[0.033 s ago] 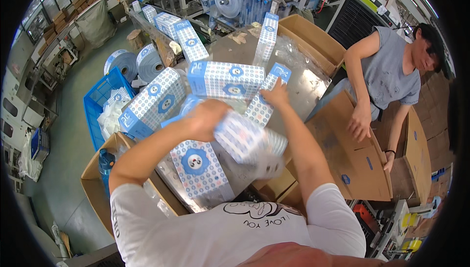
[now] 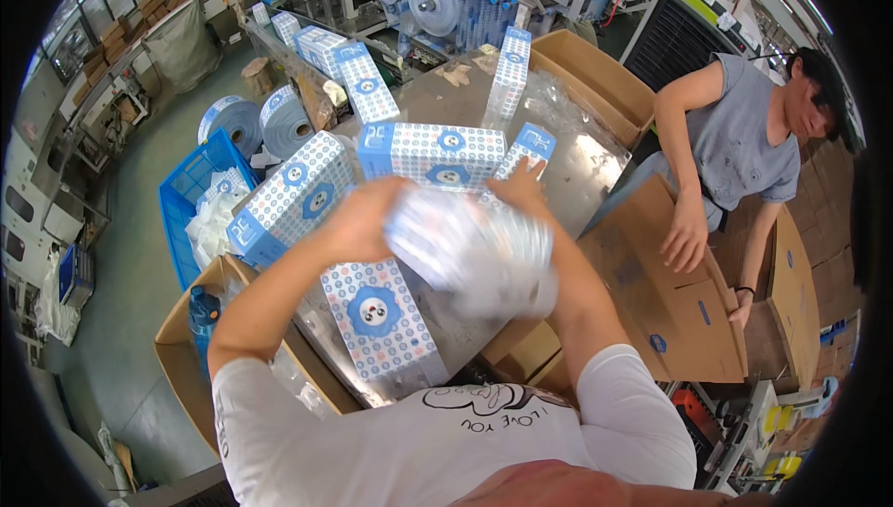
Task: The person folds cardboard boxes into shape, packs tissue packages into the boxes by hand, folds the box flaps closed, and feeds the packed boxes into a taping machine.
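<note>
My left hand [image 2: 361, 220] is closed on the end of a blue-and-white wrapped pack [image 2: 433, 237], whose near end, in clear film, is smeared by motion. Beyond it my right hand [image 2: 519, 193] grips another pack [image 2: 533, 142] across its width, the thumb at its left edge. A wide patterned pack [image 2: 433, 152] lies just past both hands. To the left rests a large pack [image 2: 299, 193], and one with a round blue face emblem [image 2: 377, 313] lies close to my body. All are on a metal table [image 2: 462, 98].
Another pack [image 2: 509, 74] lies farther back by an open cardboard box [image 2: 595, 79]. More packs [image 2: 366, 84] line a conveyor at far left. A blue crate [image 2: 177, 205] and a carton with a bottle [image 2: 200, 312] stand left. At right a co-worker [image 2: 735, 135] handles a cardboard box [image 2: 651, 293].
The held pack has swung slightly, its near end more blurred, and my left hand has shifted a little left and up. My right hand has slid slightly nearer along its pack.
</note>
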A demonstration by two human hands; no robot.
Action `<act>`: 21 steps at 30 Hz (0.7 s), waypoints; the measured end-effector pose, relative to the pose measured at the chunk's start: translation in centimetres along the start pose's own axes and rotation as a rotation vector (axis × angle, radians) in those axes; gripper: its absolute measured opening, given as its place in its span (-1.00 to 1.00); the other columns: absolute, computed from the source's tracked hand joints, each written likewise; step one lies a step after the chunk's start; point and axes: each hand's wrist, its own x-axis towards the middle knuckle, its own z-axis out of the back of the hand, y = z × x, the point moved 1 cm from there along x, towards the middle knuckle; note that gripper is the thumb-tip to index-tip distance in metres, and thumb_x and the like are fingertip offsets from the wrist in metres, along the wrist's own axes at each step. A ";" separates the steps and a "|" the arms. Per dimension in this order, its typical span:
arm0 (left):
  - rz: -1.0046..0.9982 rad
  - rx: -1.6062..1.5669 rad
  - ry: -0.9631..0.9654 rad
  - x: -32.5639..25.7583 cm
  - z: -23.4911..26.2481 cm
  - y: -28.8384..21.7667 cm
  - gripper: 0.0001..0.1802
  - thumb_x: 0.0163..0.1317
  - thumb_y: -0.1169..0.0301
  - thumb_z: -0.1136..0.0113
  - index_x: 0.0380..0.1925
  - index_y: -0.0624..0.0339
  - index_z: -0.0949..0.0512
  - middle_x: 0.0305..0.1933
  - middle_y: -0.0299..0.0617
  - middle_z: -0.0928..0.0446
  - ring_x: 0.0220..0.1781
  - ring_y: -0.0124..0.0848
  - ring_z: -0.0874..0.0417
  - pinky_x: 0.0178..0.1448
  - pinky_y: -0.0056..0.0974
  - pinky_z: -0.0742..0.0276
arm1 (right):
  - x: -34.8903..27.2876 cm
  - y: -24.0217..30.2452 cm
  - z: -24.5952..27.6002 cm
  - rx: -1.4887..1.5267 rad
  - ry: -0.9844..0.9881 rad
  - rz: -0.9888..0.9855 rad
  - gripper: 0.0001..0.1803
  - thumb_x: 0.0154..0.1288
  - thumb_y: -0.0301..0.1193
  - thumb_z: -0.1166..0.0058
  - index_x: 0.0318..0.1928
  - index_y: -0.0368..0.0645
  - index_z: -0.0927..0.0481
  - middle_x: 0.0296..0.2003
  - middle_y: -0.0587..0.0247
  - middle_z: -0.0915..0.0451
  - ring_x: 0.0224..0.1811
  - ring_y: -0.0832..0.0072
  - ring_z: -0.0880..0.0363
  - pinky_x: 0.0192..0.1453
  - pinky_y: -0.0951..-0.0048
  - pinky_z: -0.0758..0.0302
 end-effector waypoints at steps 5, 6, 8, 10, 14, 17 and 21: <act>0.404 -1.528 -0.725 -6.3 4.2 9.5 -0.45 0.28 0.26 -0.12 0.18 0.35 -0.33 0.12 0.08 -0.50 0.20 -0.12 -0.52 0.28 0.01 -0.42 | 0.1 -0.8 -2.4 -0.047 -0.078 0.130 0.27 -0.13 -0.03 -0.38 0.48 -0.02 0.17 0.47 -0.13 0.44 0.40 -0.25 -0.06 0.31 -0.20 -0.25; 0.366 -1.707 -0.775 -5.7 3.5 8.3 -0.44 0.35 0.11 0.01 0.19 0.29 -0.35 0.17 -0.01 -0.49 0.21 -0.16 -0.51 0.30 -0.03 -0.40 | 0.5 -2.2 -2.1 0.046 -0.148 0.127 0.28 -0.16 -0.10 -0.39 0.48 -0.04 0.18 0.47 -0.17 0.32 0.35 -0.20 -0.17 0.32 -0.11 -0.28; 0.176 -1.979 -0.763 -4.6 0.5 8.2 -0.45 0.40 0.06 0.13 0.21 0.20 -0.35 0.21 -0.12 -0.47 0.22 -0.21 -0.49 0.31 -0.10 -0.38 | 3.2 -5.3 -1.4 0.148 -0.226 0.132 0.29 -0.18 -0.17 -0.40 0.48 -0.06 0.19 0.46 -0.20 0.21 0.30 -0.15 -0.29 0.32 -0.02 -0.31; 0.128 -2.054 -0.698 -2.6 -2.3 5.9 -0.46 0.41 0.06 0.17 0.23 0.17 -0.34 0.22 -0.14 -0.46 0.22 -0.22 -0.48 0.31 -0.11 -0.37 | 6.2 -11.0 -1.1 0.768 -0.090 0.038 0.22 -0.17 -0.49 -0.33 0.47 -0.19 0.19 0.33 -0.27 -0.13 0.22 -0.03 -0.38 0.15 -0.05 -0.46; 0.148 -2.013 -0.615 -1.6 -7.8 0.4 -0.45 0.39 0.03 0.13 0.23 0.15 -0.36 0.19 -0.14 -0.48 0.23 -0.25 -0.47 0.31 -0.11 -0.37 | 1.6 -13.5 7.2 1.081 0.116 0.162 0.22 -0.19 -0.74 -0.22 0.47 -0.18 0.22 0.12 -0.14 -0.43 0.07 0.09 -0.51 -0.01 0.20 -0.57; 0.577 -1.456 -0.184 -0.6 -12.8 -7.8 -0.37 0.26 0.05 -0.12 0.25 0.13 -0.32 0.21 -0.10 -0.43 0.21 -0.23 -0.48 0.28 -0.10 -0.40 | -5.7 -18.4 16.7 0.991 -0.045 0.624 0.19 -0.17 -0.71 -0.29 0.48 -0.13 0.12 0.24 0.04 -0.34 0.16 0.35 -0.43 0.15 0.40 -0.46; -0.474 -0.434 0.220 2.9 -21.9 -17.2 -0.27 0.05 0.19 -0.33 0.17 0.27 -0.29 0.11 0.04 -0.44 0.11 -0.09 -0.53 0.10 -0.07 -0.50 | -16.6 -22.5 25.1 0.414 -0.234 0.829 0.24 -0.22 -0.50 -0.36 0.49 -0.17 0.13 0.44 0.03 -0.04 0.43 0.25 -0.10 0.49 0.34 0.05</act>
